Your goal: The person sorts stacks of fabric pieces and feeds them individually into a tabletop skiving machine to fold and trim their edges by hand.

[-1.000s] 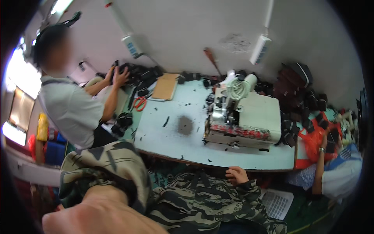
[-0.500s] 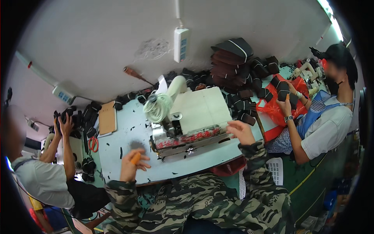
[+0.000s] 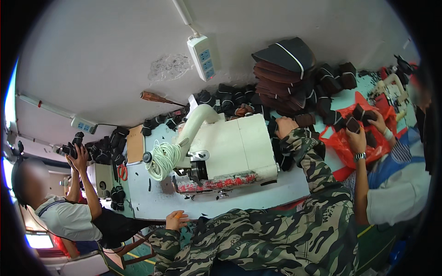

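My left hand (image 3: 177, 220) hovers at the near table edge, its fingers loosely apart, with an orange finger cot on one digit and nothing visibly held. Farther right, my right hand (image 3: 286, 126) reaches past a cream bench machine (image 3: 248, 142) to the tied dark bundles (image 3: 284, 152) beside it. Its fingertips are hidden, so a grip cannot be made out. A brown roll (image 3: 305, 120) lies right next to that hand. On the machine, a curved cream arm (image 3: 195, 124) carries a coil of pale green cord (image 3: 163, 160); red and black marks cover its front edge.
A tall stack of brown and black flat pieces (image 3: 283, 76) stands against the wall. Co-workers sit on both sides; the right one handles dark bundles over a red plastic bag (image 3: 343, 138). Orange scissors (image 3: 122, 172), a brown board (image 3: 135, 145) and a screwdriver (image 3: 159, 98) are at left.
My right hand has moved from the machine's front right corner farther away, to the bundles. My left hand has drawn back toward me. The view has turned and shifted.
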The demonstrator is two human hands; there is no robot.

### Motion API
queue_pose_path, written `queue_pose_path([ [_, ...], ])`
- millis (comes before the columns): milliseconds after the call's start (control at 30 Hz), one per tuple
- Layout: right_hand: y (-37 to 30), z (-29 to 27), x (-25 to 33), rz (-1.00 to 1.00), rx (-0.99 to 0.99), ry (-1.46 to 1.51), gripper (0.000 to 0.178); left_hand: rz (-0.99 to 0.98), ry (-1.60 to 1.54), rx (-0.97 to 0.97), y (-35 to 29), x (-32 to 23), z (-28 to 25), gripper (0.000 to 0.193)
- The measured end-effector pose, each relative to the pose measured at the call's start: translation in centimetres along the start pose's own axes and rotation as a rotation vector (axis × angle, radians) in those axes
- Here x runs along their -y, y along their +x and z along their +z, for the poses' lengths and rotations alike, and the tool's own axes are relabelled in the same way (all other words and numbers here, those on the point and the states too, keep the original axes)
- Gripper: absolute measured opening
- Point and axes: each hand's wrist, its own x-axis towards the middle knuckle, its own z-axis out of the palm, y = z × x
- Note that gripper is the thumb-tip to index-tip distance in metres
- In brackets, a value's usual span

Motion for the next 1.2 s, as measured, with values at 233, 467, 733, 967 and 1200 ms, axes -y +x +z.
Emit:
queue_pose_path([
  [233,4.7,6.5,-2.0,-0.091,-0.115,-0.241,0.031,-0.042,0.041,-0.063,-0.6,2.5,0.7,0.027],
  [467,5.9,8.3,-4.5,-0.176,-0.108,-0.194,0.051,0.063,0.119,-0.102,0.2,4.9,2.3,0.027],
  [733,3.1,3.3,-4.1,-0.409,-0.246,0.091,0.087,0.064,0.084,-0.123,1.0,5.5,3.4,0.027],
  [967,-5.9,-8.8,0.6,-0.316,-0.392,0.775,0.059,0.287,0.183,0.027,-3.9,-0.8,4.2,0.035],
  [1200,-14.5,0.0,22.1,-0.757,0.836,1.488,0.048,0.998,0.014,0.202,-14.1,-6.6,5.5,0.03],
])
